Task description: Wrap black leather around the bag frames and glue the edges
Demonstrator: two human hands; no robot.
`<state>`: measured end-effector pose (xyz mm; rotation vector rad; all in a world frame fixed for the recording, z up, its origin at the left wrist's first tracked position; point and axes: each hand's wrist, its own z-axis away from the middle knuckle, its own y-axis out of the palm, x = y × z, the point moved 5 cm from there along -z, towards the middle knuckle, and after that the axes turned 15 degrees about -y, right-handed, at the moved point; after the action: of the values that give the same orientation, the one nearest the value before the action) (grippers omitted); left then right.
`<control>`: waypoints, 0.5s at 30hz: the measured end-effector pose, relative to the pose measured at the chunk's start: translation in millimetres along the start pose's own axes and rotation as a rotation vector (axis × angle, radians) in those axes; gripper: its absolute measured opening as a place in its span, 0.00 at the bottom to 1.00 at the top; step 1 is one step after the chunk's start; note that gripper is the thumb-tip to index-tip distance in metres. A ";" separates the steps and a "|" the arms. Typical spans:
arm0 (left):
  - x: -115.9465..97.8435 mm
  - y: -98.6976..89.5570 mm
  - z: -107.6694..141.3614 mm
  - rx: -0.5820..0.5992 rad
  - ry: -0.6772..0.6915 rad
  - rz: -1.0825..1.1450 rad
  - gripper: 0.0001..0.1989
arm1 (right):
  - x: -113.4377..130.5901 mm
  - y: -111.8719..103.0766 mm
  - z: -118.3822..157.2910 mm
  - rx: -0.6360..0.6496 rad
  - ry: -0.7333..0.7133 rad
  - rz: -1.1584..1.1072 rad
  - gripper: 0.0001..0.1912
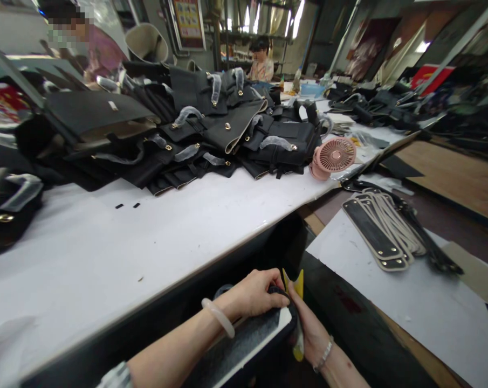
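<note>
In front of me, below the table edge, is a black bag [252, 339] with a pale strip along its edge. My left hand [262, 293] is closed over the bag's far corner, fingers bent and pinching its rim. My right hand [310, 328] lies along the right side of that corner, its thumb up against the rim. A slim item with yellow ends [294, 284] runs along the right palm; its kind is unclear. The right fingers are mostly hidden behind the bag.
Black bags with wrapped handles [276, 141] are heaped on the white table [166, 226]. A pink fan [335, 156] stands at their right. Black straps with pale edging [383, 231] lie on the right-hand table [433, 312]. Two people, a near one [102, 51] and a far one [262, 62], are beyond.
</note>
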<state>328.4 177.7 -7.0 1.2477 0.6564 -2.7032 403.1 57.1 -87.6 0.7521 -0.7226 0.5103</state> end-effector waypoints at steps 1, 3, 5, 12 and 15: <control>0.0 -0.2 0.4 -0.004 0.001 -0.001 0.10 | 7.0 0.1 5.2 0.004 0.032 0.009 0.28; 0.0 -0.4 0.9 -0.011 0.002 0.002 0.10 | 21.5 0.6 14.3 0.010 0.053 0.041 0.27; 0.0 0.0 1.0 -0.011 0.009 0.017 0.09 | 32.4 1.8 21.5 0.015 0.030 0.077 0.28; 4.5 -0.9 0.1 0.072 0.011 0.070 0.10 | 22.8 -1.4 31.0 -0.060 -0.087 0.244 0.27; 8.5 -7.2 1.3 0.107 -0.013 0.078 0.11 | 19.0 -7.3 28.3 -0.107 -0.124 0.366 0.27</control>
<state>320.1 184.5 -10.0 1.2495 0.4573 -2.7115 408.9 34.0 -62.0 0.5556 -1.0043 0.7545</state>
